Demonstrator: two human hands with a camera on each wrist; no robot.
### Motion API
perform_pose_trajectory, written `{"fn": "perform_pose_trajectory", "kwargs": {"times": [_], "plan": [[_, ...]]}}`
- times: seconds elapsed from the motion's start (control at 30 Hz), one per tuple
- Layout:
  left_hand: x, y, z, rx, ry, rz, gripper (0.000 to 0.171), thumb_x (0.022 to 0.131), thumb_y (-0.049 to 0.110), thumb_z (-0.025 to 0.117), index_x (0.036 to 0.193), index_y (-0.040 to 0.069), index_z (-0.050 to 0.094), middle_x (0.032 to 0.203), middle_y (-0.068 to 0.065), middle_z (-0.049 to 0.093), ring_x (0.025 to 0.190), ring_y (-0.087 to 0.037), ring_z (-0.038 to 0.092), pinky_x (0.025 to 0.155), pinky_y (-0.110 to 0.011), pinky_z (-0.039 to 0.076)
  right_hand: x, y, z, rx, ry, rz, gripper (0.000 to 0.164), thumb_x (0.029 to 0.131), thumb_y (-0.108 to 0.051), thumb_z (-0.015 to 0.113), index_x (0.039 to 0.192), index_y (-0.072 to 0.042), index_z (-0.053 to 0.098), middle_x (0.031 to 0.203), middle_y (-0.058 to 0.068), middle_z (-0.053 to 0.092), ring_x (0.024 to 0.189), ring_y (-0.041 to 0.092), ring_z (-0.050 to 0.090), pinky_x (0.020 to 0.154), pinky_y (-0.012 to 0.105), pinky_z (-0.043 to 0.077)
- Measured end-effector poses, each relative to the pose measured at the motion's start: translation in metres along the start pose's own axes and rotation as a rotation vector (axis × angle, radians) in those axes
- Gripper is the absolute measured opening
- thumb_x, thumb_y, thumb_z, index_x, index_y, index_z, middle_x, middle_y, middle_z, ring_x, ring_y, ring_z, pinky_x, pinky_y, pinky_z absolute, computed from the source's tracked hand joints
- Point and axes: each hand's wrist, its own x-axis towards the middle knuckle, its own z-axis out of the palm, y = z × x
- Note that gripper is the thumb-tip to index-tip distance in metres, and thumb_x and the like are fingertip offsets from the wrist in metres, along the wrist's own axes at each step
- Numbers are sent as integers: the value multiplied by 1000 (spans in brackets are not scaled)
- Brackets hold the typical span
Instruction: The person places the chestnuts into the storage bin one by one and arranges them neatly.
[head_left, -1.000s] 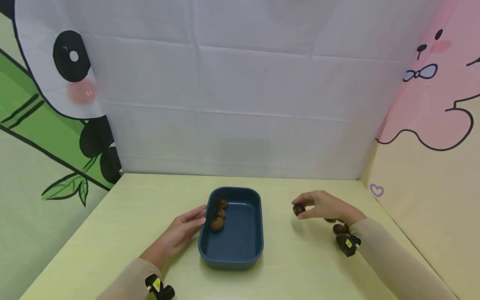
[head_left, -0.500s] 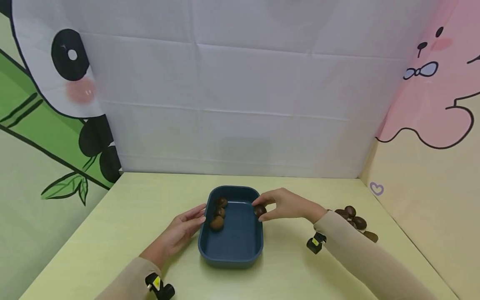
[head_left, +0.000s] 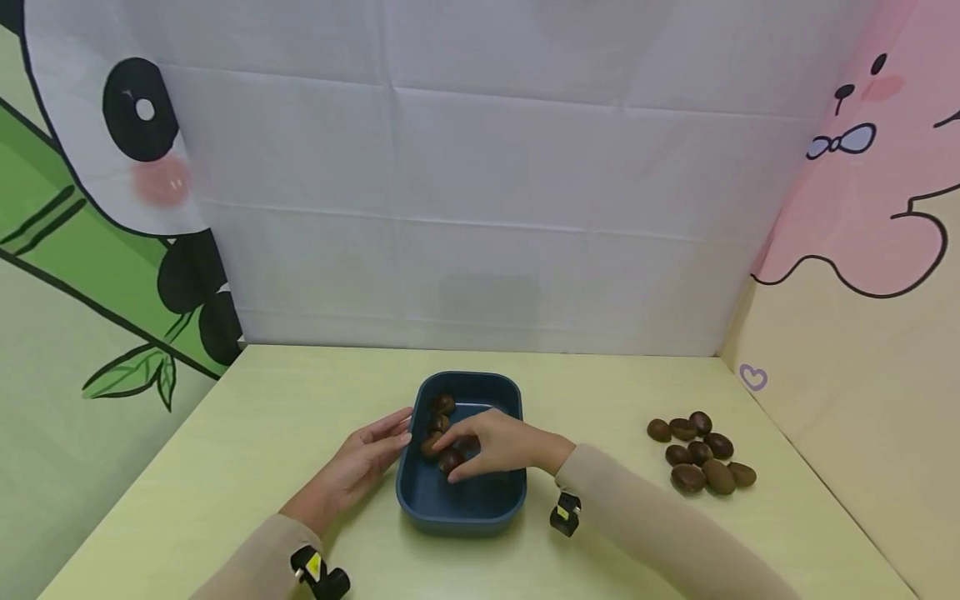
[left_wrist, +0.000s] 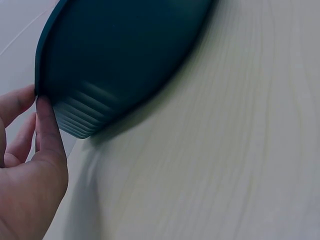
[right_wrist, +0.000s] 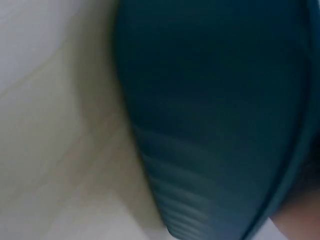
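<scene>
In the head view a dark blue rectangular tray [head_left: 461,525] stands on the table, with brown chestnuts [head_left: 442,405] in a row along its left wall. Over the inside of the tray, my right hand [head_left: 498,442] holds a chestnut [head_left: 451,461] between thumb and fingers, close beside that row. Something dark under the palm is partly hidden. My left hand [head_left: 360,471] rests its thumb and extended fingers against the tray's left rim; the left wrist view shows the fingertips touching that edge. Blur fills the right wrist view, where only the tray's outer wall [right_wrist: 200,125] stands out.
A loose group of several chestnuts [head_left: 701,452] lies on the pale yellow table [head_left: 600,500] right of the tray. A white sheet [head_left: 480,208] hangs behind the table, with cartoon-printed panels at both sides.
My right hand has carried a chestnut leftward from the right of the table, over the tray's right rim and into the tray. My left hand has stayed at the left rim.
</scene>
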Motion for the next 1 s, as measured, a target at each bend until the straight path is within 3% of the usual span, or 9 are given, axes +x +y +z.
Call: {"fn": "perform_pose_trajectory", "kwargs": {"times": [0.37, 0.63, 1.0], "plan": [[1, 0, -1, -6, -9, 0, 62, 99, 9, 63, 155, 1, 35, 155, -20, 37, 138, -19, 44, 105, -26, 44, 23, -2, 21, -112, -65, -55, 40, 87, -23, 82, 124, -14, 70, 115, -9, 69, 100, -5, 60, 93, 14, 47], [0, -1, -1, -6, 2, -4, 62, 99, 9, 63, 154, 2, 36, 154, -20, 38, 132, -14, 48, 104, -26, 45, 26, -4, 28, -198, -62, -47, 38, 86, -24, 82, 121, -15, 71, 116, -9, 69, 101, -2, 60, 91, 13, 47], [0, -1, 0, -16, 6, -2, 62, 99, 8, 64, 154, 0, 36, 153, -20, 40, 131, -15, 50, 104, -26, 45, 30, -3, 29, -161, -6, -3, 35, 87, -24, 81, 119, -13, 72, 111, -9, 70, 97, -4, 62, 88, 13, 49]]}}
